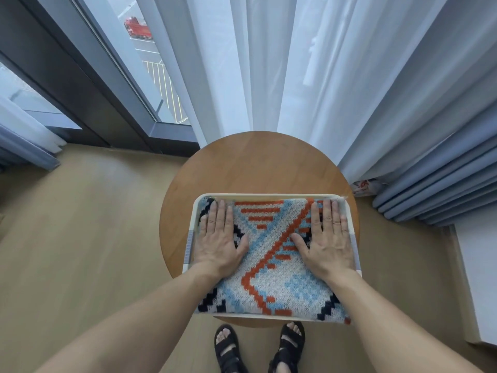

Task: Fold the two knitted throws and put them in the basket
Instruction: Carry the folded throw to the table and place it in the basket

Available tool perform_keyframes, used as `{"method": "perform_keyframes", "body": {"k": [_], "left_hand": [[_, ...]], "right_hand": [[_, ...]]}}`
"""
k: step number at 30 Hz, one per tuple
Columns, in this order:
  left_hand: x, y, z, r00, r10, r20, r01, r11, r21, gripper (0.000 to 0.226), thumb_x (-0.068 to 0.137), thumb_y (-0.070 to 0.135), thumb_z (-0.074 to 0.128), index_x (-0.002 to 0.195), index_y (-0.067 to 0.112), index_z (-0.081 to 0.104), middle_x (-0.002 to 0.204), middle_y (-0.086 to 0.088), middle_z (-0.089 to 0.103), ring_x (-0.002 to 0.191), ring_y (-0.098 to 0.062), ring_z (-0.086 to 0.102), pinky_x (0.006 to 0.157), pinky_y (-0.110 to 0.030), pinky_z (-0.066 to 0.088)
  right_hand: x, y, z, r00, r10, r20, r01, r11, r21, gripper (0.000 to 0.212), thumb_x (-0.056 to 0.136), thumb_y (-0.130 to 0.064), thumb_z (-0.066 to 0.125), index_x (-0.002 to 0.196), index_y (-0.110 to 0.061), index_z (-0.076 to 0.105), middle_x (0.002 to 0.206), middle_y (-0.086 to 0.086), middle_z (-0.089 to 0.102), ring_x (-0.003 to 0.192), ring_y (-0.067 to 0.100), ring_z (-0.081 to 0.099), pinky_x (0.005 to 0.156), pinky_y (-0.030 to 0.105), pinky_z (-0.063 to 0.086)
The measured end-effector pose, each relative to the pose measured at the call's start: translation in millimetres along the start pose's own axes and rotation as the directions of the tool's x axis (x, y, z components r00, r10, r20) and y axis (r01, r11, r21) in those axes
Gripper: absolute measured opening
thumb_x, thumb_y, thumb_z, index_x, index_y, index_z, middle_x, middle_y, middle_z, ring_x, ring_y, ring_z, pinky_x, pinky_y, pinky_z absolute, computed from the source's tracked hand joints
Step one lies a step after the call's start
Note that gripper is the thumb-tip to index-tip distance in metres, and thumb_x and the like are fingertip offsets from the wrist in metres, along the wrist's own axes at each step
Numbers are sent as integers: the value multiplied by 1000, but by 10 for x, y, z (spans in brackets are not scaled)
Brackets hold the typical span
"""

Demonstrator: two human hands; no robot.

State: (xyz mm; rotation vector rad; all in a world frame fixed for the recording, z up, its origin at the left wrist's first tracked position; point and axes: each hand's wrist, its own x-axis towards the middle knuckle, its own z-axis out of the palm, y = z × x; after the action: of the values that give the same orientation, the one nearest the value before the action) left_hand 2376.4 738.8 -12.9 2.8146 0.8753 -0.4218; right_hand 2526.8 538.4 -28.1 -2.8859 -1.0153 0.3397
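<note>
Knitted throw (271, 265) folded in basket (269, 197) — left hand (219, 242), right hand (326, 244) press flat, fingers straight.

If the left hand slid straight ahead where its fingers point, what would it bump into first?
Probably the far wall of the basket. The left hand lies flat on the knitted throw, fingers pointing away from the person, and their tips are near that wall.

No text, label, brand or number is legible anywhere.
</note>
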Motion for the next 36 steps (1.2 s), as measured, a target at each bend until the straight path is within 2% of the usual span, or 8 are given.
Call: {"method": "perform_keyframes", "body": {"k": [5,10,13,17,20,25,27,36], "left_hand": [[8,-122,272,999,-2,-38,0,999,-33,88,85,68,6,149,16,-24,157,-4,-33,144,-18,-33,119,-40,-14],[79,-127,510,988,-23,-150,21,1000,-14,89,88,64,24,155,13,-3,164,-9,-6,151,-24,-6,120,-44,-1],[83,-140,537,988,-12,-157,9,1000,-19,88,88,63,26,156,13,0,164,-9,-3,151,-24,-3,120,-44,1],[9,-159,394,990,40,-134,-50,996,-67,91,86,67,23,156,16,-4,163,-9,-11,150,-24,-14,120,-42,-8],[-157,-135,193,973,209,-99,-212,977,-19,92,84,72,21,156,20,-2,163,-11,-14,149,-30,-17,119,-51,-4],[-444,-148,-2,875,450,178,-460,888,16,101,77,87,26,149,37,-24,157,-5,-34,139,-26,-40,115,-55,-16],[-474,-178,22,866,448,223,-465,885,29,108,73,91,30,148,38,-27,155,-4,-37,137,-25,-43,114,-56,-19],[-434,-140,251,915,325,240,-356,930,94,126,61,98,33,147,31,-31,153,-5,-42,135,-25,-46,114,-57,-18]], "right_hand": [[52,21,141,999,23,44,-25,999,46,92,83,-77,0,150,-18,-24,160,11,-26,147,23,-28,120,39,-16],[88,36,276,999,36,34,-40,991,126,94,80,-78,6,150,-21,-22,164,12,-13,151,23,-13,119,31,-16],[94,29,338,999,42,27,-46,987,151,95,81,-78,9,153,-21,-18,164,13,-10,152,24,-9,119,31,-15],[62,46,267,999,-3,44,-4,988,152,98,80,-81,5,154,-22,-19,163,11,-19,150,23,-20,121,36,-13],[-63,49,75,995,-97,-21,99,988,114,94,85,-79,14,157,-22,-7,163,13,-19,150,27,-19,121,44,-9],[-450,23,-134,921,-378,93,373,925,70,97,79,-87,23,156,-34,-3,164,10,-17,150,29,-19,117,56,-9],[-537,61,-87,886,-436,159,436,899,32,104,74,-93,27,156,-37,-4,165,8,-15,149,28,-20,115,59,-8],[-434,62,225,896,-355,267,361,932,29,128,56,-103,31,157,-29,4,166,7,-6,151,30,-8,114,59,1]]}}
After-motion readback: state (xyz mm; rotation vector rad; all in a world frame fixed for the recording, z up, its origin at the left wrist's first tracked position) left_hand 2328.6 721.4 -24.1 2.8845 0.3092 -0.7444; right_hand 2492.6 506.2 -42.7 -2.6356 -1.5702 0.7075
